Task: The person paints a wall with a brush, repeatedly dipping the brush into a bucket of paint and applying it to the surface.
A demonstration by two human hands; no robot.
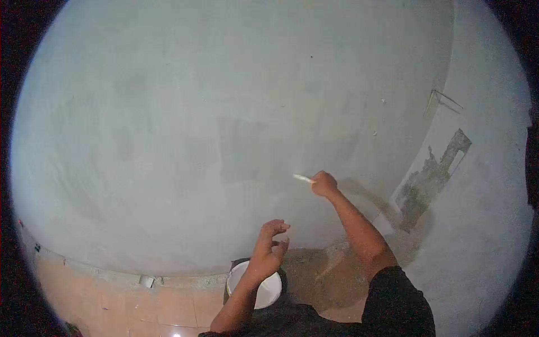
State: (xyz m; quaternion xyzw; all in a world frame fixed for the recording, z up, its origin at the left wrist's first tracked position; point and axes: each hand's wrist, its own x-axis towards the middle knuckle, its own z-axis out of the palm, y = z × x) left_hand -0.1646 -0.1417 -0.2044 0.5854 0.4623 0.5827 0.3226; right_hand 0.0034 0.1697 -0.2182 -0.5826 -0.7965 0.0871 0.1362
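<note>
My right hand (324, 184) is closed around the handle of a paintbrush (304, 178), whose pale head points left against the grey-white wall (168, 140). Below and to the left of it, my left hand (272, 249) is held up in front of the wall with its fingers half curled and parted from the thumb, nothing between them. Beneath my left forearm stands a dark-sided bucket (228, 291) with white paint (272, 292) inside; the forearm hides part of it.
A second wall (494, 185) meets the first at the right corner, with a rough grey patch (432, 182) on it. Orange floor tiles (168, 303) run along the wall's foot at lower left. A small white piece (147, 281) lies at the wall base.
</note>
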